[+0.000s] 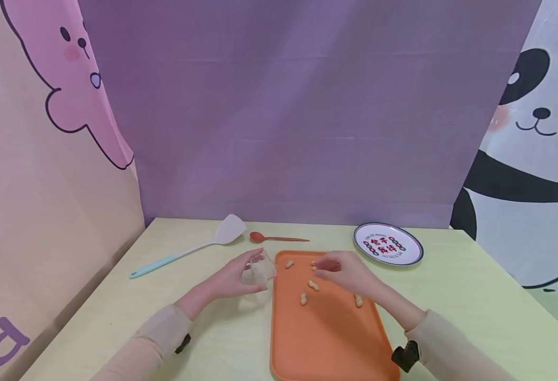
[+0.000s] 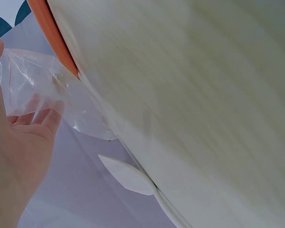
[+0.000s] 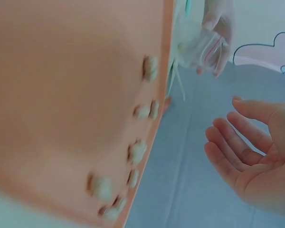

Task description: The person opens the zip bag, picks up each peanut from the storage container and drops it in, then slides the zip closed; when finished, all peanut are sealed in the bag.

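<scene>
My left hand holds a clear plastic zip bag beside the tray's left edge, thumb and fingers around its mouth. In the left wrist view, something small and brownish shows faintly inside the bag. Over the far part of an orange tray hovers my right hand. The right wrist view shows that hand with loosely bent fingers and nothing in them. Several unshelled peanuts lie scattered on the tray, among them one peanut near its middle and another peanut by the right edge.
Left of the tray lies a white spatula with a light blue handle. A red-orange spoon lies behind the tray. At the back right is a white plate with a dark rim and red print. A purple cloth hangs behind the table.
</scene>
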A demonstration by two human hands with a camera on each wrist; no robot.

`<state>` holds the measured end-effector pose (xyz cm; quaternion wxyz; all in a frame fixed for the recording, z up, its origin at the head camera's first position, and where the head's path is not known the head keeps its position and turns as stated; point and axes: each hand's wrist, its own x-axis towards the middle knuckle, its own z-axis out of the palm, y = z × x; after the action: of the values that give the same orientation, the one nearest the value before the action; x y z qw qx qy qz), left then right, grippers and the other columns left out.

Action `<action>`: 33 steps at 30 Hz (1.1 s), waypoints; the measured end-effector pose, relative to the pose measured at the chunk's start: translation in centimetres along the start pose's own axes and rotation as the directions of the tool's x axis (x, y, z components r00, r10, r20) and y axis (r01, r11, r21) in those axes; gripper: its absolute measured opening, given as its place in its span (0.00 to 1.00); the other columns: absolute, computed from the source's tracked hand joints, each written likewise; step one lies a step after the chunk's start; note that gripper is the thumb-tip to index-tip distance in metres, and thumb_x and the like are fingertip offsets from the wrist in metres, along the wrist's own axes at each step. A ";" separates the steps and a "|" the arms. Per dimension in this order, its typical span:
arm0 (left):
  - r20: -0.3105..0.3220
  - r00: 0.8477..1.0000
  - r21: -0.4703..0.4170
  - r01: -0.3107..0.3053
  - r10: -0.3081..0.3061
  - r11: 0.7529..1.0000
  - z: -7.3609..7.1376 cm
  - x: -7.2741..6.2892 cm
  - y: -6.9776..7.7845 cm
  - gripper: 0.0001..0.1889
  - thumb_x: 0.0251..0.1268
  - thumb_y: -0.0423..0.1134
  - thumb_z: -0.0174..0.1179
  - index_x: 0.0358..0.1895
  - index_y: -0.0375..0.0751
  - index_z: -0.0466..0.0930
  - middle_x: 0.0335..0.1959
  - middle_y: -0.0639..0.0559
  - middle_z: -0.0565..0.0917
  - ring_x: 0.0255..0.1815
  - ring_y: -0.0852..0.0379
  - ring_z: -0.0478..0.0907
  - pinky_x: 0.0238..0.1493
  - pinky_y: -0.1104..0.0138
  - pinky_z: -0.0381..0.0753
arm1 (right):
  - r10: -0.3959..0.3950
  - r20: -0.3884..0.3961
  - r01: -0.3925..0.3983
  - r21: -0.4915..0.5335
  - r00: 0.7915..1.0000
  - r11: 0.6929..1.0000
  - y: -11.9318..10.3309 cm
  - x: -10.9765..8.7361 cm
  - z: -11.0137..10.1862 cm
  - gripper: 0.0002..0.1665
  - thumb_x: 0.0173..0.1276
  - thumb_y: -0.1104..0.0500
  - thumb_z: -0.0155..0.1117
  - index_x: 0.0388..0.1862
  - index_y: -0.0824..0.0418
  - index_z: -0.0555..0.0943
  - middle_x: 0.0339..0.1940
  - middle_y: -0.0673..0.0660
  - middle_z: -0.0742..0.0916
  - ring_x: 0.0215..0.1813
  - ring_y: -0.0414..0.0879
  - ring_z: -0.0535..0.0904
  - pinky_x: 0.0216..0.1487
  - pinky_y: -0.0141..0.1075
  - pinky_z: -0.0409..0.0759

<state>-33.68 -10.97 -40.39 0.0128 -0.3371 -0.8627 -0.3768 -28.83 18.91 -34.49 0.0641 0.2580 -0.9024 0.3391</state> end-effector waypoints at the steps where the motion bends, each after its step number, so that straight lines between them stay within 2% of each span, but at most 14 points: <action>1: -0.001 1.000 0.003 -0.001 0.001 1.000 0.0 0.0 0.0 0.45 0.52 0.47 0.69 0.71 0.37 0.54 0.67 0.46 0.68 0.67 0.50 0.67 0.64 0.57 0.70 | 0.006 -0.003 -0.006 -0.001 1.000 1.000 0.3 -0.2 -0.2 0.13 0.60 0.55 0.68 0.42 0.60 0.84 0.39 0.54 0.88 0.39 0.43 0.84 0.41 0.31 0.82; 9: 0.003 1.000 0.002 -0.003 0.003 1.000 -0.1 0.0 0.1 0.44 0.53 0.47 0.69 0.71 0.38 0.56 0.67 0.45 0.69 0.67 0.50 0.67 0.64 0.57 0.70 | 0.038 -0.007 -0.038 -0.048 0.999 0.998 2.7 -2.1 -1.0 0.17 0.60 0.54 0.67 0.43 0.64 0.83 0.37 0.55 0.87 0.39 0.46 0.83 0.40 0.32 0.81; 14: 0.004 1.000 -0.001 -0.009 0.009 1.000 0.1 -0.1 0.0 0.44 0.53 0.47 0.69 0.70 0.37 0.56 0.67 0.45 0.69 0.66 0.49 0.68 0.64 0.56 0.71 | 0.103 -0.019 -0.104 -0.048 0.994 0.993 3.5 -3.2 -0.8 0.19 0.59 0.55 0.68 0.44 0.68 0.83 0.36 0.56 0.87 0.37 0.46 0.83 0.38 0.31 0.81; 18: 0.005 1.000 -0.007 -0.006 0.006 1.000 0.2 -0.1 0.1 0.44 0.53 0.47 0.69 0.71 0.38 0.56 0.66 0.45 0.69 0.66 0.49 0.68 0.64 0.56 0.70 | 0.134 -0.062 -0.139 -0.086 0.989 0.986 4.3 -3.9 -0.6 0.14 0.57 0.56 0.70 0.36 0.65 0.84 0.30 0.54 0.87 0.31 0.43 0.81 0.32 0.29 0.79; 22: 0.006 1.000 0.000 -0.003 0.003 1.000 0.1 -0.1 0.1 0.44 0.53 0.47 0.69 0.71 0.39 0.56 0.66 0.45 0.69 0.66 0.49 0.68 0.64 0.57 0.70 | 0.161 -0.082 -0.170 -0.118 0.984 0.978 5.1 -4.5 -0.5 0.09 0.55 0.58 0.72 0.26 0.62 0.80 0.24 0.50 0.83 0.27 0.38 0.76 0.27 0.28 0.74; 28: 0.014 1.000 0.009 0.005 -0.005 1.000 0.0 -0.1 0.2 0.45 0.53 0.48 0.69 0.71 0.38 0.55 0.67 0.46 0.68 0.67 0.49 0.67 0.65 0.57 0.69 | 0.191 -0.037 -0.194 -0.115 0.981 0.974 5.8 -4.7 -0.3 0.11 0.51 0.63 0.73 0.22 0.61 0.76 0.21 0.48 0.79 0.25 0.36 0.71 0.24 0.27 0.71; 33: 0.016 1.000 0.001 0.004 -0.004 1.000 0.1 -0.1 0.1 0.45 0.53 0.47 0.68 0.71 0.37 0.54 0.67 0.45 0.68 0.67 0.50 0.67 0.65 0.57 0.69 | 0.150 0.042 -0.143 -0.129 0.988 0.981 6.0 -4.6 -0.1 0.12 0.49 0.66 0.73 0.25 0.62 0.75 0.23 0.50 0.80 0.26 0.37 0.73 0.26 0.27 0.73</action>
<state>-33.49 -10.88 -40.43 0.0056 -0.3385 -0.8636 -0.3736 -27.92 24.74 -39.20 0.0316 0.1950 -0.9398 0.2788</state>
